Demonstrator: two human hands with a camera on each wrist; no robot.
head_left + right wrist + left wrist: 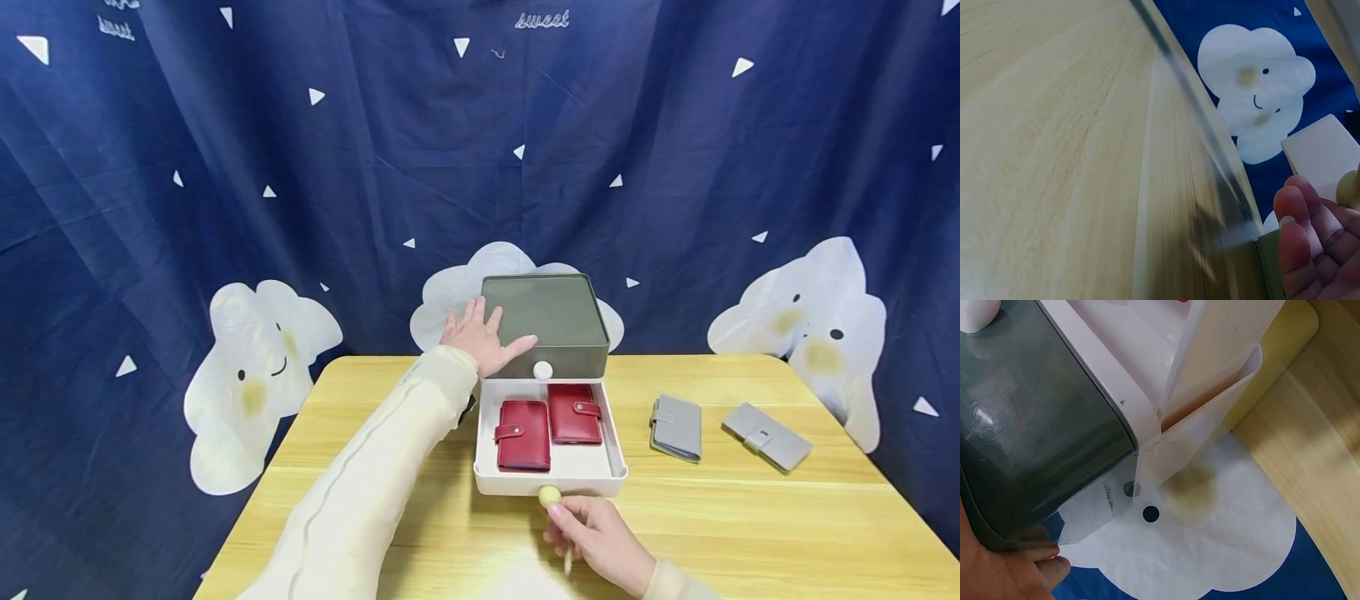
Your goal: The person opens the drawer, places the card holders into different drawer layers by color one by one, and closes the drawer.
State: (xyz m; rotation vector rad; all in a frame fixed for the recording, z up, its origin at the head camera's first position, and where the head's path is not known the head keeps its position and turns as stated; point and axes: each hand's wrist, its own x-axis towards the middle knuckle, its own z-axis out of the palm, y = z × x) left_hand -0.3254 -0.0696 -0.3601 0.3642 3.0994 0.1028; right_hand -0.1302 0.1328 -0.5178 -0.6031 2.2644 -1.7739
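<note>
A grey box with a white drawer is placed on the wooden table. The drawer is pulled far out toward the person, and two red wallets are laid inside it, side by side, with room left to their right. Two grey wallets are lying on the table to the right of the box, well apart from the drawer.

The left hand is laid flat on the left part of the box top, with the fingers straight and spread; nothing is gripped by it, the box is only pressed. The right hand is at the front of the drawer, and the small round knob is pinched by its fingertips.

As a judgement: the red wallets are already stored, the grey ones are not yet put in, and the drawer is not closed.
</note>
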